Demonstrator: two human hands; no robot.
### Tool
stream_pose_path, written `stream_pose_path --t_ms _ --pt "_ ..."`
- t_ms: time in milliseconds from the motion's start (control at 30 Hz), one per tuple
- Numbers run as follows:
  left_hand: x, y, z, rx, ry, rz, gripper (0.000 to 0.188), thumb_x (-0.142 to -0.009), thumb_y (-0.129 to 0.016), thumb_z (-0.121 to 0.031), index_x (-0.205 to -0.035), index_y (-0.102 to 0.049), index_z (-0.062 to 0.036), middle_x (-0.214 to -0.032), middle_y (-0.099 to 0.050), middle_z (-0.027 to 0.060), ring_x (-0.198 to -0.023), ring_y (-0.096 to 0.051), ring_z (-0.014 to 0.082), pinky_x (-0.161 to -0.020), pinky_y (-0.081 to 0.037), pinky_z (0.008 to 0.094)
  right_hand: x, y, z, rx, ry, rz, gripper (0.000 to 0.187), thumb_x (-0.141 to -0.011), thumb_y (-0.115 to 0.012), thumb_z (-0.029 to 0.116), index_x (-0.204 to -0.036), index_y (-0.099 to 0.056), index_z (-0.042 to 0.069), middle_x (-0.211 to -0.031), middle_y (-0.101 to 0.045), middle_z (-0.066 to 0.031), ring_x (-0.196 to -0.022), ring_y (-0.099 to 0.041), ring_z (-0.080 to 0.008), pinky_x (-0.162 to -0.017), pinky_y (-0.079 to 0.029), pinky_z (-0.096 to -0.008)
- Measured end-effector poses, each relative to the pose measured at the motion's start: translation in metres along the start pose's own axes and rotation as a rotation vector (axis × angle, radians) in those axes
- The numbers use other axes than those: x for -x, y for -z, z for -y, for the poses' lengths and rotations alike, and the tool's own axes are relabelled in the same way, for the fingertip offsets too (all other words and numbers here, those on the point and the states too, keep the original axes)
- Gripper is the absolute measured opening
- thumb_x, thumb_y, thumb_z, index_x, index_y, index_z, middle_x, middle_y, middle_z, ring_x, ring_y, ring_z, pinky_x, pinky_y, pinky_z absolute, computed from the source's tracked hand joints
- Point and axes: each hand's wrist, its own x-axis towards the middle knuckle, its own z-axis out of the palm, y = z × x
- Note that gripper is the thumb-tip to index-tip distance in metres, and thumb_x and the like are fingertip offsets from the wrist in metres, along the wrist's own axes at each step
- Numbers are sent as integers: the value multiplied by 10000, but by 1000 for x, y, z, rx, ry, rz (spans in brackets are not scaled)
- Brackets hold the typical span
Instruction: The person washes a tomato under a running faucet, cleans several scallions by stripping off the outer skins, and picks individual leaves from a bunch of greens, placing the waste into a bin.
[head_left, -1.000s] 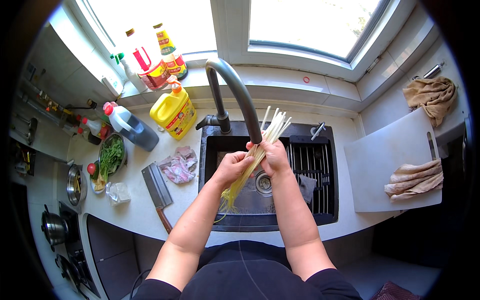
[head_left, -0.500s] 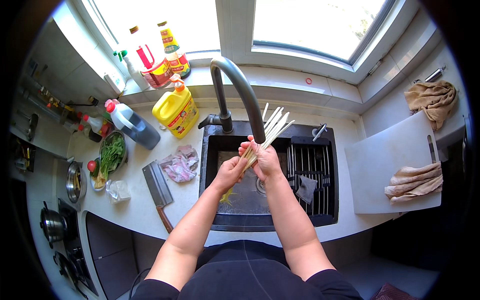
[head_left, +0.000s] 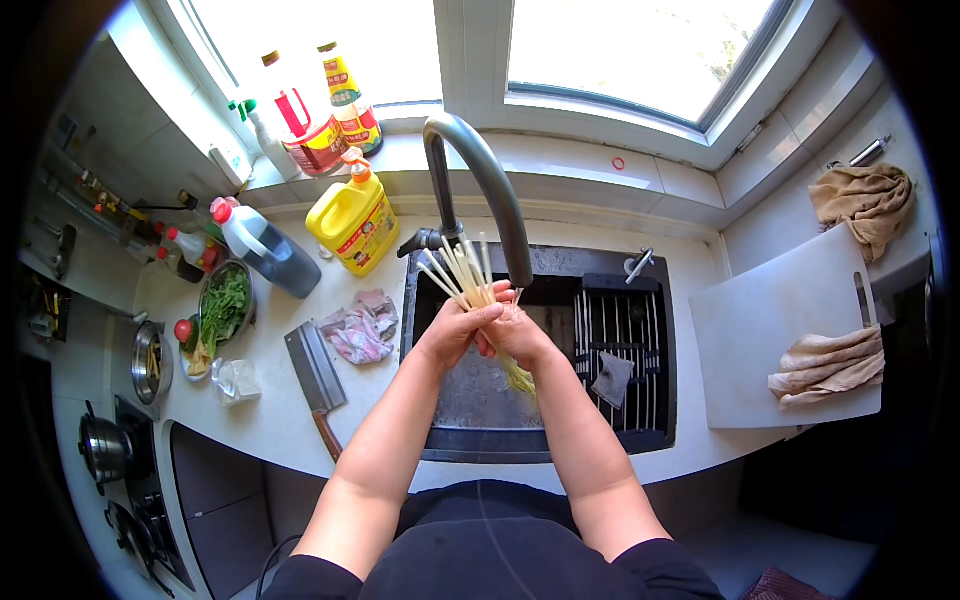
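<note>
Under the dark curved faucet (head_left: 483,190), I hold a bunch of long pale stalks (head_left: 462,275) over the black sink (head_left: 480,440). Their white ends fan up and to the left; the yellowish leafy ends hang down between my wrists. My left hand (head_left: 455,328) is closed round the bunch from the left, thumb across it. From the right, my right hand (head_left: 518,333) is wrapped against the same bunch, its fingers partly hidden. Fine streaks of water show by the right fingers, below the spout.
A slotted drain rack with a grey cloth (head_left: 612,380) covers the sink's right side. Left of the sink lie a cleaver (head_left: 315,370) and a crumpled rag (head_left: 362,328), near a yellow pump jug (head_left: 355,222) and a bowl of greens (head_left: 226,305). A white cutting board (head_left: 745,330) stands right.
The bunch has swung from leaning up-right to leaning up-left, and its leafy ends have moved from the left to the right side of my hands. Both hands still hold it.
</note>
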Motion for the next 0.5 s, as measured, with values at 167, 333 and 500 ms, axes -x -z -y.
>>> stream_pose_path --t_ms 167,333,500 --pt "-8 -9 -10 3 92 -113 236 -889 -545 -251 -956 -610 -34 -1041 -626 99 -566 -579 122 -365 -442 235 2 -2 0 -78 53 -1 246 -916 -515 326 -924 -534 81 -640 -505 4 -566 -504 -101 -519 -407 -232" --pt "-9 -17 -3 -99 91 -166 258 -905 -531 -256 -1013 -595 -31 -1019 -637 81 -567 -561 104 -413 -424 219 15 2 -15 -126 207 -108 400 -923 -459 425 -881 -564 41 -637 -511 -7 -551 -474 -88 -499 -376 -218" --pt "-12 -36 -2 74 -159 -166 206 -917 -522 -243 -1018 -525 -63 -761 -583 32 -659 -534 123 -660 -480 297 24 22 -43 -16 182 -269 456 -933 -411 463 -858 -582 46 -651 -505 8 -550 -439 -60 -509 -356 -197"
